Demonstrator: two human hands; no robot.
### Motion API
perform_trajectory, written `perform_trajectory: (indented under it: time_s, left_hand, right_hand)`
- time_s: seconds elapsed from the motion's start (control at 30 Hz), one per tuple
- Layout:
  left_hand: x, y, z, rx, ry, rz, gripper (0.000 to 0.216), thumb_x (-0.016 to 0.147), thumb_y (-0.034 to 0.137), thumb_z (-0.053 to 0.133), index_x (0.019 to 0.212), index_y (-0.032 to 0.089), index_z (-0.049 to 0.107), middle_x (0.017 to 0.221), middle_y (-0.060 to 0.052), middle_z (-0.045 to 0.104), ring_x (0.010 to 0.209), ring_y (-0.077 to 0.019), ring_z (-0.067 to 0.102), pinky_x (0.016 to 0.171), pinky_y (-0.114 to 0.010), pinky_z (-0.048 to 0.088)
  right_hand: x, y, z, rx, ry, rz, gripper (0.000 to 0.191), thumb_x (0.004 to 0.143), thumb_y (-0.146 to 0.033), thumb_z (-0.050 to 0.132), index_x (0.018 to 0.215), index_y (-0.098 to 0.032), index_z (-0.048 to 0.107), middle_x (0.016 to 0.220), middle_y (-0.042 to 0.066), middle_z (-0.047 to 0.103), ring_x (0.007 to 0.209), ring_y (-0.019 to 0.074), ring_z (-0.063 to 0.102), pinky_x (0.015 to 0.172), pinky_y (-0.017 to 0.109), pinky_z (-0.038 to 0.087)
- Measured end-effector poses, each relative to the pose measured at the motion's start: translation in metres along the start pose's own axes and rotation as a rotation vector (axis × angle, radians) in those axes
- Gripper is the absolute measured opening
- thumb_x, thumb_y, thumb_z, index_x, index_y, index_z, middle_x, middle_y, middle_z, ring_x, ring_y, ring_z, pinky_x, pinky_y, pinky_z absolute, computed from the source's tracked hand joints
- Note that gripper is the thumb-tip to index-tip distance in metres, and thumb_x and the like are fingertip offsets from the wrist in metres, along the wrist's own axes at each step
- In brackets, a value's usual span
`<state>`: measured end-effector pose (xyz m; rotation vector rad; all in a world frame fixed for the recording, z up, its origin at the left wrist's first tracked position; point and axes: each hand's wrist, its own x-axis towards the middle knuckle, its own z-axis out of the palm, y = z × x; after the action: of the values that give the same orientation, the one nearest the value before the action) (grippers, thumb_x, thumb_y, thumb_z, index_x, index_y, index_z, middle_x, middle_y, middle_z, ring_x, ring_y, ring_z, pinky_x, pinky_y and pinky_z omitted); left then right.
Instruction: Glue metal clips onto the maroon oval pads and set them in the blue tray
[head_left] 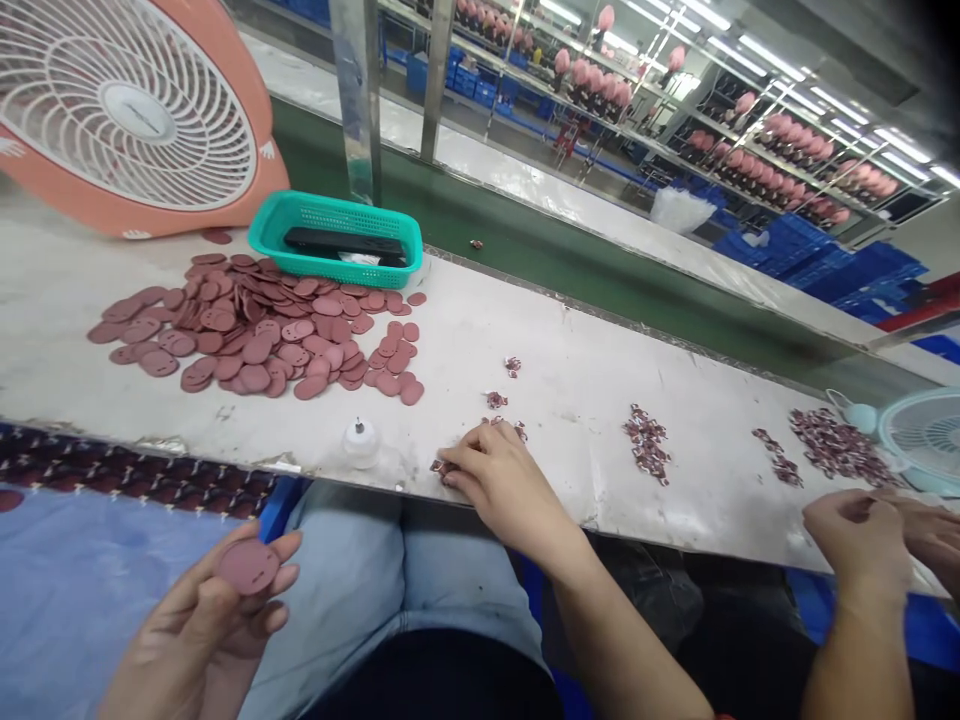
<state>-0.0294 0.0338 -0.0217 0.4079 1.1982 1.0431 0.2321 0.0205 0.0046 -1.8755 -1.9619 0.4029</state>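
Note:
My left hand [206, 625] is low over my lap, fingers curled round a round maroon disc [247, 565] held by its edges. My right hand [499, 478] rests on the white worktable [585, 400] near its front edge, fingers bent down onto small maroon-and-white bits [442, 466]; a pinch is likely but what is in it is hidden. A large heap of the same maroon discs [255, 335] lies to the left on the table. A small white glue-like bottle [361, 442] stands just left of my right hand.
A teal basket [335, 238] with a dark object and an orange fan [127, 110] stand at the back left. Small piles of bits [646, 443] lie to the right. Another person's hands [870, 535] work at the far right by a pale blue fan [926, 440]. A green conveyor [570, 260] runs behind.

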Motion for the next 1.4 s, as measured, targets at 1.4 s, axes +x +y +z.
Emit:
perform_trajectory:
  time_s: [1.4]
  left_hand:
    - [-0.024,-0.007,0.021,-0.046,-0.363,-0.252,0.033,0.065,0.045,0.09,0.086,0.02,0.08,0.062,0.001,0.071,0.054,-0.0095,0.065,0.051,-0.016,0.053]
  right_hand:
    - [-0.003,-0.058,-0.005,0.588,-0.052,-0.398,0.011,0.091,-0.015,0.071,0.1,-0.02,0.071,0.086,0.0,0.078,0.072,0.0125,0.069,0.073,0.026,0.055]
